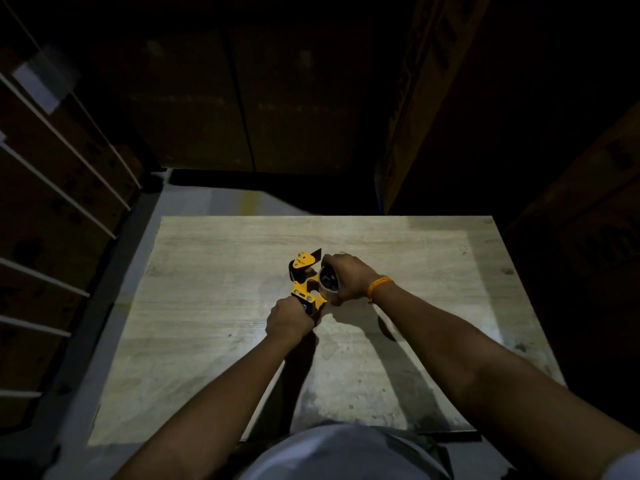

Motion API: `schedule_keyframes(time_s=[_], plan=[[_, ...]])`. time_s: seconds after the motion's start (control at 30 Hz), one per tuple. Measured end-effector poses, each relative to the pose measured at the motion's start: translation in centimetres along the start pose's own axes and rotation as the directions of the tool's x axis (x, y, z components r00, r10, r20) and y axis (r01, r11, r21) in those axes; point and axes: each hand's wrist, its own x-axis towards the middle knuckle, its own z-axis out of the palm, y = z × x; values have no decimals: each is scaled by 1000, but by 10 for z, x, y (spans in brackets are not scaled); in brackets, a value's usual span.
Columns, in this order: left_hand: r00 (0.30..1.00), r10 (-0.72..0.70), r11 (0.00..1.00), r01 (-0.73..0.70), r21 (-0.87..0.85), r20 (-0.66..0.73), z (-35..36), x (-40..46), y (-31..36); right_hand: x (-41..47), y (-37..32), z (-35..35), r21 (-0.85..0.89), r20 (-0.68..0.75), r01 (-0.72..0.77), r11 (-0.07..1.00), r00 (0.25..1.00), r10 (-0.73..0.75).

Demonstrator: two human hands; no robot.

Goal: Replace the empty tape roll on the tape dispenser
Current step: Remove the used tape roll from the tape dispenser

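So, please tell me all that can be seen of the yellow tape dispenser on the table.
The tape dispenser has a yellow frame that looks like painted metal, with black parts. A dark pointed flap sticks out at its far end. It is near the middle of the wooden table, lengthwise away from the person. The left hand grips its near end, hiding the handle. The right hand holds a roll against its right side. Whether it touches the table is unclear.

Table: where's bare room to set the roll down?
Table is bare left of the left hand, along the far edge beyond the dispenser, and right of the right hand holding the roll. Crowded only mid-table around the hands.
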Motion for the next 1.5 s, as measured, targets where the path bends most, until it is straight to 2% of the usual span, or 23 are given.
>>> schedule_keyframes(time_s=[0.1,0.2,0.4,0.63,0.8,0.87,0.97,1.0,1.13,1.27,1.5], plan=[[997,-34,999,36,34,-63,3,2,1,3,-1,1,-46,-12,34,998,999,-35],[997,-50,998,52,21,-61,2,9,3,5,2,3,-52,-45,27,998,999,-30],[996,-88,996,88,8,-18,9,17,4,7,-6,16,97,-173,-179,979,966,194],[994,-105,995,105,2,14,17,14,0,4,11,12,-57,-17,81,995,997,-82],[994,-102,995,102,2,28,28,18,-7,3,23,11,-100,62,186,977,982,-181],[996,-79,997,79,-4,28,22,16,-3,4,23,14,-94,1,114,989,993,-115],[999,-47,999,47,-11,10,14,19,6,8,16,20,24,-137,-143,989,980,145],[999,-45,999,45,-14,2,12,19,8,10,16,21,75,-146,-186,980,970,195],[999,-18,1000,18,-6,-28,9,13,11,14,28,8,302,3,-287,909,954,300],[999,2,999,-1,37,-33,11,9,13,22,51,1,483,135,-387,786,919,370],[999,21,997,-19,70,-28,6,8,18,28,70,-6,499,241,-389,775,921,307]])
